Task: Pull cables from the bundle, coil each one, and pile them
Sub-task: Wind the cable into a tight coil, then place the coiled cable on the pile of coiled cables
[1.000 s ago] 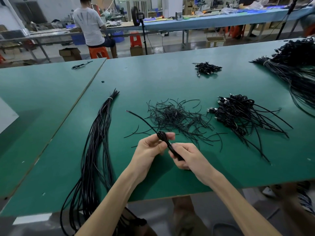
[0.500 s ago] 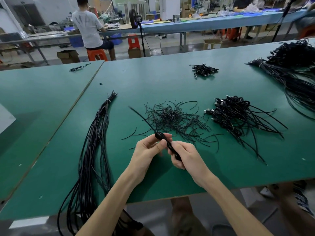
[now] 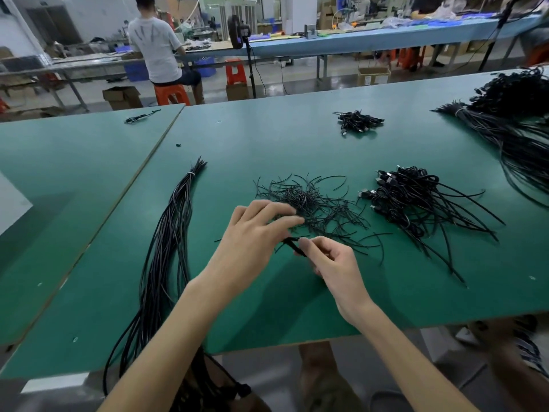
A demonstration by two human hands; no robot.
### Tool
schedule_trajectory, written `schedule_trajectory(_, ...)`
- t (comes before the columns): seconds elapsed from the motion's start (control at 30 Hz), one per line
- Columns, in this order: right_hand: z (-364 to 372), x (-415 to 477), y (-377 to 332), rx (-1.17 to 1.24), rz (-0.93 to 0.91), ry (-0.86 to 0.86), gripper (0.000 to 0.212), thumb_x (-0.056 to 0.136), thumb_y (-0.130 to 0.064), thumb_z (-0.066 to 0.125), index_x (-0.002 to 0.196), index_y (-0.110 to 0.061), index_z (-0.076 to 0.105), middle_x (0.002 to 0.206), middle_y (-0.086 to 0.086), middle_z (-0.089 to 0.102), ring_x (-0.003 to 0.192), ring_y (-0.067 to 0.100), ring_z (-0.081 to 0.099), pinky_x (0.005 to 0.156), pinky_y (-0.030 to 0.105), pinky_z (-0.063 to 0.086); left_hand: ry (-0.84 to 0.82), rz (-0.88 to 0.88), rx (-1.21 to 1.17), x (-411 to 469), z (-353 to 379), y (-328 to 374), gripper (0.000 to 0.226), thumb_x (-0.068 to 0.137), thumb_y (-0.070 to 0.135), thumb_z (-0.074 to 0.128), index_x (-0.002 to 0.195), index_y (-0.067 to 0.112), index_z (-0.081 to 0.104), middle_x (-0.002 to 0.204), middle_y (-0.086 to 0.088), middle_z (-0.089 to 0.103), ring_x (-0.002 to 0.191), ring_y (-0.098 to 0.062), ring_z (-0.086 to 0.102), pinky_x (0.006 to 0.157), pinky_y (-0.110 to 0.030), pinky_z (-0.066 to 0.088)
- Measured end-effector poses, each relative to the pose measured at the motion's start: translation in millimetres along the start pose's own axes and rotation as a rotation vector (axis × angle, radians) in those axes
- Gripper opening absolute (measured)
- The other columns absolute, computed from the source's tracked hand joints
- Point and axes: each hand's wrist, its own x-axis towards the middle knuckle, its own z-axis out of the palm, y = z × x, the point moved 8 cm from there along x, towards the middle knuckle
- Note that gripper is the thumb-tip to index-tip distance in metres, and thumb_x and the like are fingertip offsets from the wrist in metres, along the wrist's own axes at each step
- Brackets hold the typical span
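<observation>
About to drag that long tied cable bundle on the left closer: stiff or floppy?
Likely floppy: the cable bundle curves along the table and droops over its near edge. The tie near its far tip likely keeps that end together, but strands nearer the edge splay. The overhang may tug it floorward.

The worktop (image 3: pixel 267 144) is showing plain green all over, with a thin tan seam (image 3: pixel 154 150) running between its 2 panels. The long cable bundle (image 3: pixel 166 248) is lying black against it, with a pale band (image 3: pixel 190 173) ringing it near the far tip. The heap of short ties (image 3: pixel 315 203), the pile of coiled cables (image 3: pixel 416 203) and the small far pile (image 3: pixel 358 121) are all reading black. So is the cable (image 3: pixel 294 246) sitting in the grip of the right hand (image 3: pixel 332 263). Behind, stools (image 3: pixel 170 93) are glowing orange and a long bench (image 3: pixel 371 40) is wearing blue. Boxes (image 3: pixel 121 96) are showing cardboard brown, and a seated person's shirt (image 3: pixel 154 46) is showing white with faint grey marks.
</observation>
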Motion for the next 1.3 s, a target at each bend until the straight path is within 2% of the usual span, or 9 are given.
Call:
schedule_trajectory(0.07, -2.6, -0.6, -0.9, 0.028, -0.006, 0.015, 0.038, 0.089, -0.058, 0.068, 0.076, -0.023, 0.073, 0.058, -0.008, 0.038, 0.057, 0.011, 0.030, 0.054, 0.024, 0.028, -0.181, -0.062, -0.057, 4.7, 15.7, -10.3, 0.022, 0.104, 0.032, 0.058, 0.119, 0.033, 0.074, 0.111, 0.019, 0.071, 0.108, -0.013, 0.058, 0.089, -0.028, 0.025)
schedule_trajectory(0.27, -9.2, 0.2, 4.9, 0.200, 0.054, 0.080, 0.052, 0.089, -0.058, 0.067, 0.086, -0.006, 0.069, 0.060, -0.002, 0.043, 0.058, 0.013, 0.035, 0.055, 0.024, 0.033, -0.555, -0.351, -0.591, 2.1, 48.1, -26.9, 0.009, 0.099, 0.024, 0.068, 0.097, 0.019, 0.075, 0.082, 0.007, 0.076, 0.068, -0.013, 0.070, 0.068, -0.031, 0.053)
schedule_trajectory(0.43, -11.1, 2.8, 10.4, 0.312, 0.122, 0.103, 0.048, 0.104, -0.050, 0.045, 0.109, -0.009, 0.069, 0.072, 0.006, 0.065, 0.063, 0.014, 0.054, 0.058, 0.026, 0.044, -0.352, -0.761, -1.089, 4.4, 48.5, -49.1, 0.017, 0.099, 0.018, 0.068, 0.102, 0.002, 0.072, 0.089, -0.010, 0.076, 0.065, -0.020, 0.069, 0.052, -0.023, 0.052)
schedule_trajectory(0.6, -3.3, 0.7, 6.0, 0.078, 0.058, 0.038, 0.024, 0.108, -0.025, 0.050, 0.105, -0.009, 0.068, 0.069, 0.000, 0.066, 0.064, 0.011, 0.058, 0.057, 0.022, 0.047, -0.261, -1.061, -1.394, 17.3, 63.0, -57.3, 0.025, 0.097, 0.018, 0.070, 0.111, -0.003, 0.071, 0.087, -0.008, 0.072, 0.060, -0.016, 0.069, 0.050, -0.020, 0.053)
schedule_trajectory(0.9, 13.1, -1.1, 4.0, -0.116, 0.039, -0.078, 0.023, 0.102, -0.011, 0.054, 0.081, -0.015, 0.062, 0.061, 0.000, 0.063, 0.058, 0.010, 0.055, 0.061, 0.024, 0.045, -0.419, -1.037, -1.240, 94.4, 128.4, 9.9, 0.030, 0.095, 0.023, 0.075, 0.106, -0.004, 0.070, 0.064, 0.000, 0.066, 0.049, -0.008, 0.060, 0.046, -0.018, 0.046)
schedule_trajectory(1.0, 12.9, -1.6, -0.6, -0.212, -0.007, -0.086, 0.029, 0.094, 0.000, 0.050, 0.066, -0.005, 0.045, 0.053, 0.002, 0.047, 0.050, 0.018, 0.040, 0.052, 0.034, 0.035, -0.407, -1.028, -1.283, 120.7, 148.6, 43.3, 0.033, 0.097, 0.020, 0.072, 0.113, -0.008, 0.064, 0.073, -0.006, 0.065, 0.048, -0.008, 0.062, 0.043, -0.018, 0.050)
schedule_trajectory(1.1, 9.9, -1.7, 10.2, 0.027, 0.049, -0.073, 0.022, 0.095, 0.007, 0.050, 0.074, -0.002, 0.049, 0.071, 0.017, 0.040, 0.065, 0.031, 0.033, 0.060, 0.042, 0.034, -0.398, -0.989, -1.300, 135.5, 162.9, 67.7, 0.042, 0.102, 0.022, 0.064, 0.123, -0.013, 0.058, 0.099, -0.017, 0.072, 0.060, -0.017, 0.068, 0.046, -0.021, 0.054)
schedule_trajectory(1.2, 8.8, -2.3, 18.9, 0.152, 0.157, -0.056, 0.020, 0.100, 0.013, 0.042, 0.086, 0.008, 0.055, 0.083, 0.019, 0.042, 0.076, 0.031, 0.037, 0.064, 0.030, 0.040, -0.414, -0.938, -1.346, 133.0, 168.5, 78.9, 0.036, 0.106, 0.016, 0.056, 0.129, -0.012, 0.056, 0.120, -0.025, 0.070, 0.072, -0.026, 0.070, 0.055, -0.025, 0.058)
schedule_trajectory(1.3, 8.0, 0.3, 20.7, -0.168, 0.159, -0.082, 0.042, 0.098, 0.010, 0.050, 0.070, -0.021, 0.048, 0.069, -0.005, 0.050, 0.063, 0.007, 0.048, 0.059, 0.009, 0.044, -0.373, -0.911, -1.312, 126.5, 162.2, 66.7, 0.026, 0.105, 0.009, 0.054, 0.128, -0.002, 0.062, 0.121, -0.017, 0.073, 0.079, -0.026, 0.071, 0.055, -0.026, 0.053)
